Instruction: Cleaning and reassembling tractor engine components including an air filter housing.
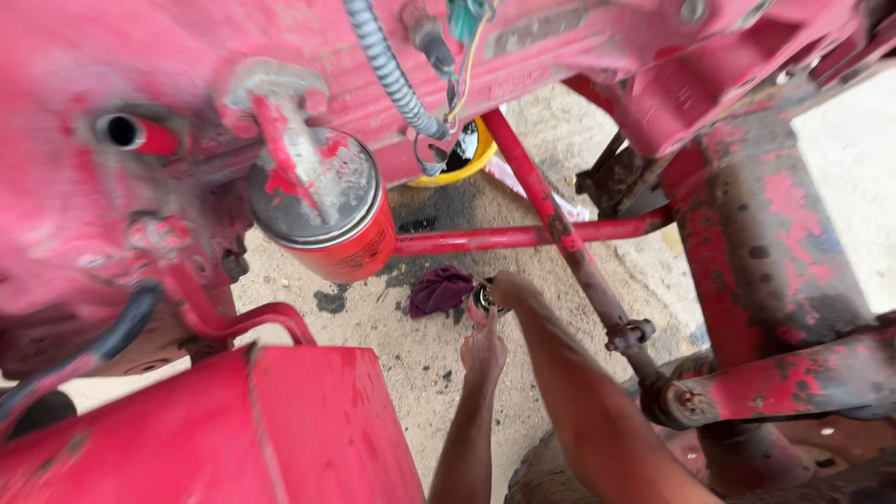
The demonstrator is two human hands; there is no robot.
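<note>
I look down through the red frame of a machine at sandy ground. My right hand [509,289] is closed on a small dark round part [483,298] low near the ground. My left hand [483,351] reaches up beside it, fingers together, its fingertips touching the same part. A dark purple rag [439,288] lies on the ground just left of both hands. A red canister filter [331,219] with a scraped grey top hangs from the machine body, up and to the left of my hands.
Red steering rods [523,235] cross above my hands. A corrugated grey hose [390,75] and wires hang from the body. A yellow basin [476,154] with dark liquid sits on the ground behind, beside a dark oil stain. A red panel [280,429] fills the lower left.
</note>
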